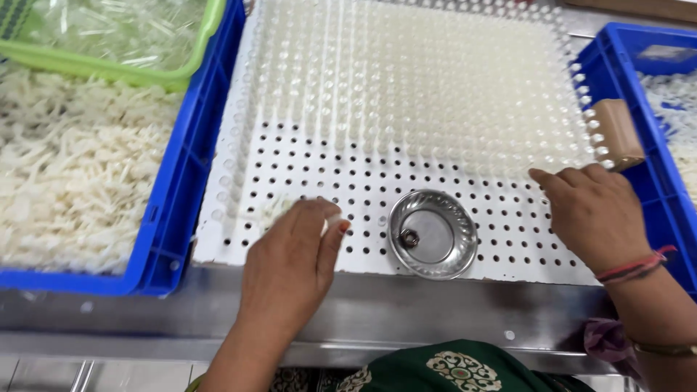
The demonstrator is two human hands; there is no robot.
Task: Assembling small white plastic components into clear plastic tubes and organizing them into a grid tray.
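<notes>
The left hand (290, 254) is pinching small clear plastic pieces (279, 209) over the white perforated board (508, 254); the right hand (592, 210), fingers loosely curled and holding nothing visible, is resting at the filled rows. A careless sweep is likely toppling seated pieces or nudging the steel bowl (433, 234).

Matt white perforated plastic board (305, 170) filled with small clear glossy plastic pieces (435, 80), shiny polished metal bowl (433, 234), brushed steel counter (406, 312), glossy blue plastic crate (178, 203) of matt white plastic bits (65, 167), green plastic tray (109, 69), small wooden block (617, 133)
</notes>
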